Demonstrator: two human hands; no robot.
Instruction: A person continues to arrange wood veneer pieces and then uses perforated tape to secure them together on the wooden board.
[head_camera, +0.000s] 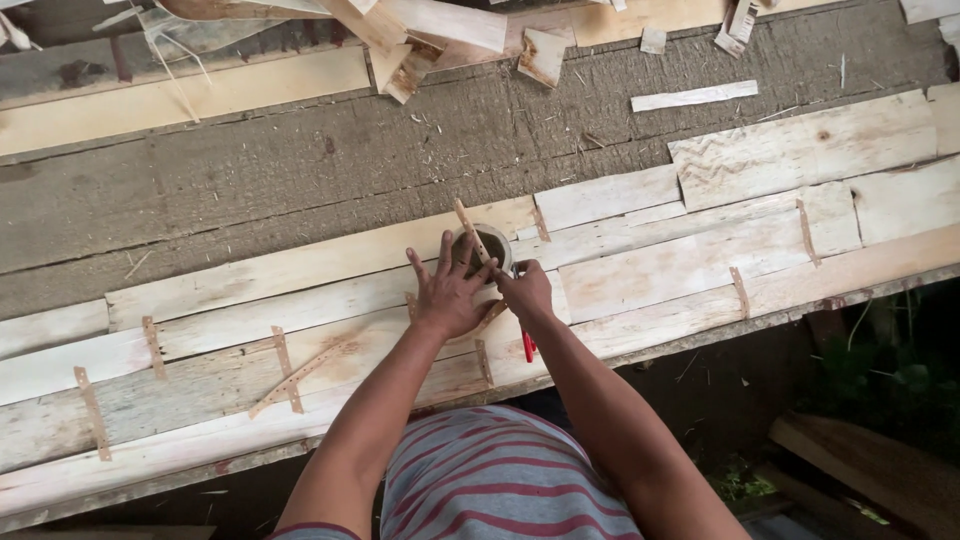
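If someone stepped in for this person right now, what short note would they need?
Left hand lies flat, fingers spread, pressing a small round container onto the joined wooden planks.
Right hand grips a red-handled tool at the container's edge; its tip is hidden.
A thin wood strip lies across the container.
Done: small strips already bridge the plank seams.
Left: whatever is being marked or cut around the container looks unfinished.

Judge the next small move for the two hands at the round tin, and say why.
Probably run the red-handled tool in the right hand around the round tin. The left hand lies spread flat on the tin, pressing it to the pale boards, and the right hand sits at its rim.
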